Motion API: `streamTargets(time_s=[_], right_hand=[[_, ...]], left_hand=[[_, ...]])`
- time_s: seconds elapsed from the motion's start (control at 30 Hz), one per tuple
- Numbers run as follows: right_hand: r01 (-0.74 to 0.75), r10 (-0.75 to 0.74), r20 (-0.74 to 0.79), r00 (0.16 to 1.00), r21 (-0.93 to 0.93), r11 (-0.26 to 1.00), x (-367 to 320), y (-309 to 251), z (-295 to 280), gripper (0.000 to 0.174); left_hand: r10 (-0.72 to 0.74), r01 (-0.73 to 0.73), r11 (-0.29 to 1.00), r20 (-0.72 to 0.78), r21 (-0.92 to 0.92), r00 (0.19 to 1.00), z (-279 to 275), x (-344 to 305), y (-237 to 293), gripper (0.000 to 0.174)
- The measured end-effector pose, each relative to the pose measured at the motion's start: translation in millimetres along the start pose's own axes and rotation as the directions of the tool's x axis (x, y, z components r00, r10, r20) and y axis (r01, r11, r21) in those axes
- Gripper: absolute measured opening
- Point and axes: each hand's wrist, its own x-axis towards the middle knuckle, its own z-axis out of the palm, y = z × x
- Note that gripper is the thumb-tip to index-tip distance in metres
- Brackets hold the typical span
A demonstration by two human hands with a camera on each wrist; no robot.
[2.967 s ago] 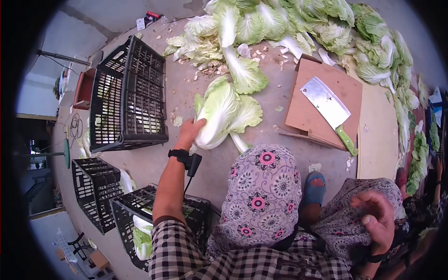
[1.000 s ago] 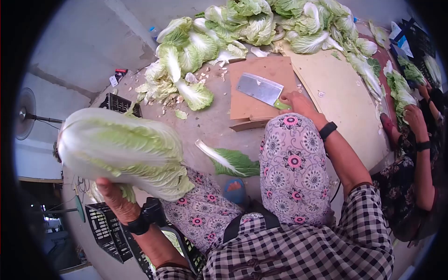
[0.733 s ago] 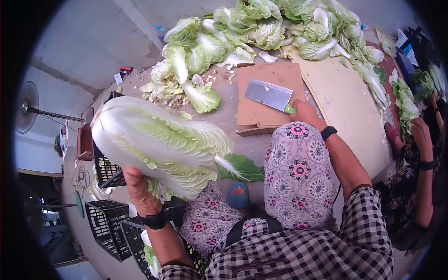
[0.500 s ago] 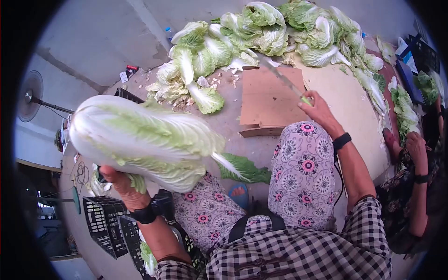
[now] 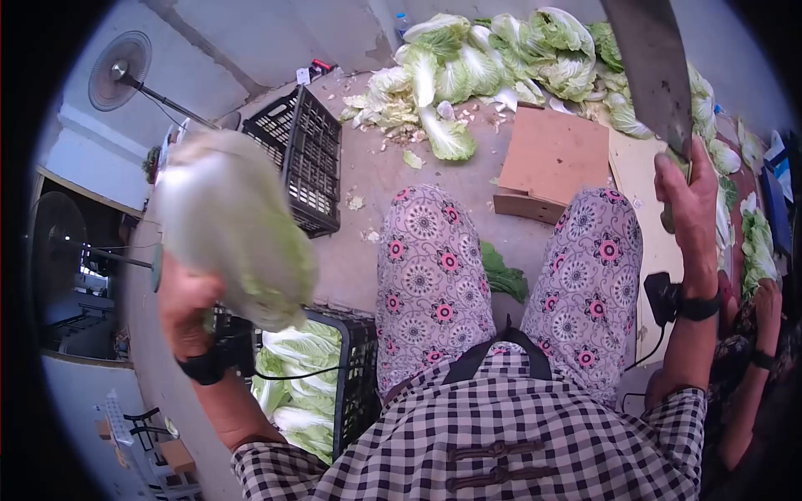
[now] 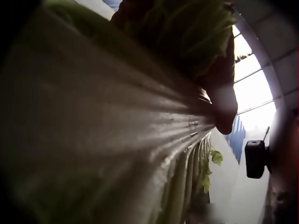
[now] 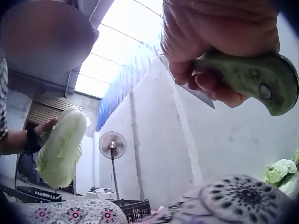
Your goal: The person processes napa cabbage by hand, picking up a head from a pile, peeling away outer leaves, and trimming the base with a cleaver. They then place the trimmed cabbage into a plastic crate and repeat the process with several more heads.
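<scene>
The left hand is spread around one side of a big pale cabbage, gripping it up in the air, well to the left of the cardboard box (the cabbage is blurred in the head view). The right hand is closed around the green handle of a cleaver, raised to the right of the box with its broad blade pointing up. The box sits on a grey floor, its flat brown top facing up and its edges plain to see. Cabbages and loose leaves are heaped on its far side, along the wall. A pale board lies just right of it; a dark green leaf lies on its near side (partly behind a knee). To its left, a strip of floor with small scraps runs over to a black crate. Nearer the person than the box, and left of it, is a crate of cabbages. A fan stands farther left of the box.
</scene>
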Motion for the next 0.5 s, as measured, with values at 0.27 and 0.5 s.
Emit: streamTargets(time_s=[0.27, 0.5], right_hand=[[0.439, -0.395, 0.421, 0.817, -0.008, 0.899, -57.8, -40.0, 44.3, 0.042], [0.475, -0.43, 0.452, 0.781, 0.017, 0.88, -73.8, -25.0, 74.6, 0.04]], left_hand=[[-0.003, -0.043, 0.996, 0.498, 0.081, 0.867, 114.9, 62.2, -48.8, 0.094], [0.139, -0.265, 0.947, 0.51, 0.182, 0.849, 133.0, 77.8, -75.9, 0.092]])
